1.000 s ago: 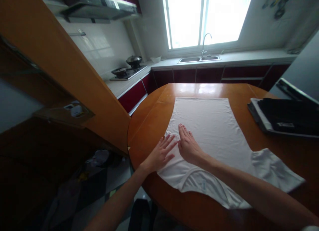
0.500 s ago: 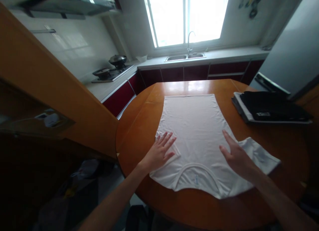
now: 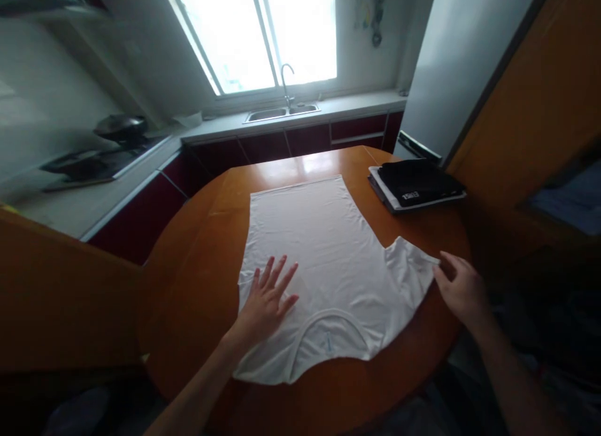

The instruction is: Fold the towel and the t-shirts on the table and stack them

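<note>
A white T-shirt lies spread on the round wooden table, its neckline towards me and its hem towards the window. My left hand rests flat on the shirt's left part, fingers spread, holding nothing. At the far right, my right hand pinches the end of the right sleeve between thumb and fingers. That sleeve sticks out to the right with some creases. The left sleeve is not seen sticking out; that side is partly covered by my left hand.
Folded dark and white clothes are stacked at the table's back right. Beyond the table are a counter with a sink, a stove with pans and a tall grey fridge.
My right hand has moved from the shirt's body out to the right sleeve's end and closed on it. My left hand stays flat on the shirt. The view has turned right.
</note>
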Demonstrator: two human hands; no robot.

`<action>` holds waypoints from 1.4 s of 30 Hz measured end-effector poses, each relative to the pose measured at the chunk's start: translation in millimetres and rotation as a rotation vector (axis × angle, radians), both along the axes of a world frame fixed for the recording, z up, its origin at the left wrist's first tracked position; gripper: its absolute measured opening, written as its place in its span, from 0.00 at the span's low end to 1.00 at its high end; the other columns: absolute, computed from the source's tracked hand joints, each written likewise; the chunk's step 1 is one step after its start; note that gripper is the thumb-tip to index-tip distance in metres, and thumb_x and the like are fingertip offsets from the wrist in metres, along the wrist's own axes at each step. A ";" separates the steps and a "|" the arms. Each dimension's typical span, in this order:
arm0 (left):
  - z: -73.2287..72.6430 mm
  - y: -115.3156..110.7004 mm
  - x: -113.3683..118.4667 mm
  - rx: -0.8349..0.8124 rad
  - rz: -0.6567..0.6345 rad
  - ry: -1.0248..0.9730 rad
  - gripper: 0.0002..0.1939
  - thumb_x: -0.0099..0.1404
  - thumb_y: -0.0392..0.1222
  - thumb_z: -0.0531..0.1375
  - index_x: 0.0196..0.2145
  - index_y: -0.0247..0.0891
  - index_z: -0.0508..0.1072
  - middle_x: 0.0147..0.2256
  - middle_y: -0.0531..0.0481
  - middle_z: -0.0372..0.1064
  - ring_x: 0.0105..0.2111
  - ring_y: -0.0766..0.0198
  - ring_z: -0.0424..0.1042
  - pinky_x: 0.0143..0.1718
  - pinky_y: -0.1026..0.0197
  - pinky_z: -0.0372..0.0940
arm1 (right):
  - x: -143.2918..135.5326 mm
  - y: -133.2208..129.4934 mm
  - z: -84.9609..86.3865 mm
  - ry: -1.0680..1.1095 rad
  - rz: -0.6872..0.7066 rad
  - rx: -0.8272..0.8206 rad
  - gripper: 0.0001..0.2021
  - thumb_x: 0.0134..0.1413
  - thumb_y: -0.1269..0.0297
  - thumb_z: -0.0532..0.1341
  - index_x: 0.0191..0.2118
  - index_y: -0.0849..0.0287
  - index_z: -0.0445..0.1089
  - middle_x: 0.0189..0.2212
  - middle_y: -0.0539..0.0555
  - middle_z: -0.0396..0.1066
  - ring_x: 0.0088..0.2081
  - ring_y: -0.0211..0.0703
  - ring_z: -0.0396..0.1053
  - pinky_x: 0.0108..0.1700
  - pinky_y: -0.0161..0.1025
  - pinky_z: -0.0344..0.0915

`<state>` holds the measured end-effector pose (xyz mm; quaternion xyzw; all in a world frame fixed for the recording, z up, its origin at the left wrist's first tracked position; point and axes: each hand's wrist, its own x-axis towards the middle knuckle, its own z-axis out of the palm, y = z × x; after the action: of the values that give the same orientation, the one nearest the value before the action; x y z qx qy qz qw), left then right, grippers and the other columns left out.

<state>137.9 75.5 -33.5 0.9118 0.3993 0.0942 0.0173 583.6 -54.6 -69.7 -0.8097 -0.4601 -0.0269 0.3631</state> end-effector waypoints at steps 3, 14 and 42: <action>16.9 10.7 23.2 0.019 -0.068 -0.041 0.30 0.77 0.52 0.47 0.73 0.50 0.46 0.73 0.46 0.40 0.73 0.48 0.34 0.68 0.33 0.43 | 11.5 2.9 -7.2 -0.022 -0.036 -0.087 0.23 0.57 0.57 0.55 0.51 0.68 0.74 0.46 0.69 0.76 0.47 0.59 0.74 0.54 0.54 0.68; 5.0 16.4 146.7 -0.134 -0.446 0.000 0.25 0.76 0.47 0.51 0.68 0.43 0.60 0.69 0.43 0.55 0.70 0.53 0.52 0.69 0.41 0.49 | 6.7 14.6 -1.6 -0.013 -0.120 -0.257 0.17 0.58 0.54 0.61 0.45 0.62 0.77 0.39 0.63 0.77 0.40 0.52 0.75 0.42 0.41 0.67; -20.2 19.9 161.3 -0.786 -0.416 -0.877 0.19 0.77 0.49 0.50 0.58 0.40 0.68 0.44 0.44 0.75 0.40 0.62 0.75 0.42 0.59 0.70 | -82.8 31.5 85.5 0.381 0.302 0.301 0.10 0.58 0.64 0.62 0.45 0.56 0.74 0.39 0.54 0.76 0.38 0.43 0.74 0.45 0.41 0.73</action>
<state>299.3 95.4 -53.7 0.7724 0.1739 0.3003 0.5319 500.8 -23.1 15.8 -0.6594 -0.4899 0.1124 0.5591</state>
